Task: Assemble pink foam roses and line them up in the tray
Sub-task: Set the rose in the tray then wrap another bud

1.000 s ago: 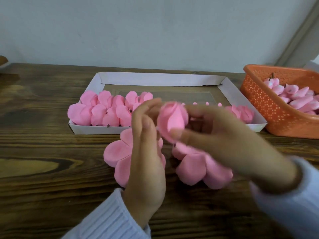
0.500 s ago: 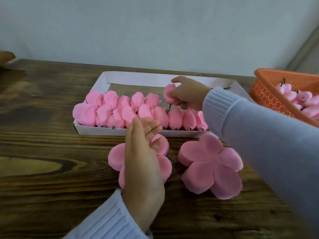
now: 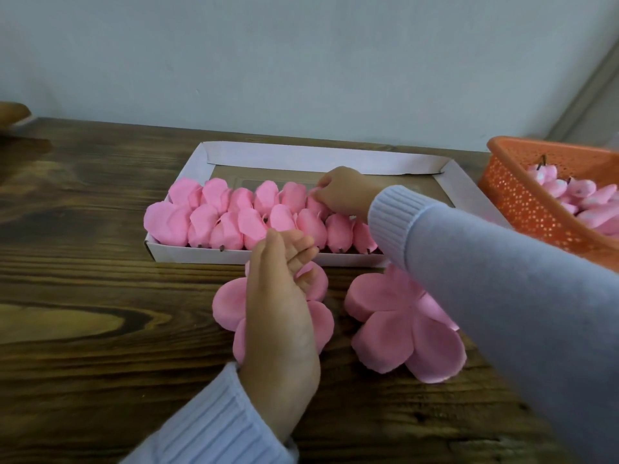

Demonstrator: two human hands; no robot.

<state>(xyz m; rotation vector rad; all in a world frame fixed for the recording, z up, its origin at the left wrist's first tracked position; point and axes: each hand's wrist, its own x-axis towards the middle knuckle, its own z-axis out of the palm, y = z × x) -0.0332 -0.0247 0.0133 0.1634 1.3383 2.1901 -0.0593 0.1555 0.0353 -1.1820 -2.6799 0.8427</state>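
A white cardboard tray (image 3: pixel 311 155) lies on the wooden table, with two rows of pink foam roses (image 3: pixel 241 212) across its left and middle. My right hand (image 3: pixel 341 190) reaches into the tray and pinches a pink rose (image 3: pixel 316 204) at the right end of the back row. My left hand (image 3: pixel 281 296) hovers with loose fingers, holding nothing, over a flat stack of pink foam petals (image 3: pixel 227 303) in front of the tray. A second petal stack (image 3: pixel 402 326) lies to the right, partly under my right sleeve.
An orange perforated basket (image 3: pixel 522 195) with several pale pink foam buds (image 3: pixel 569 195) stands at the right edge. The tray's far half (image 3: pixel 335 177) shows bare bottom. A grey wall runs behind the table.
My right hand carried the rose from in front of me into the tray and lowered it into the back row. My left hand let go and sank toward the left petal stack.
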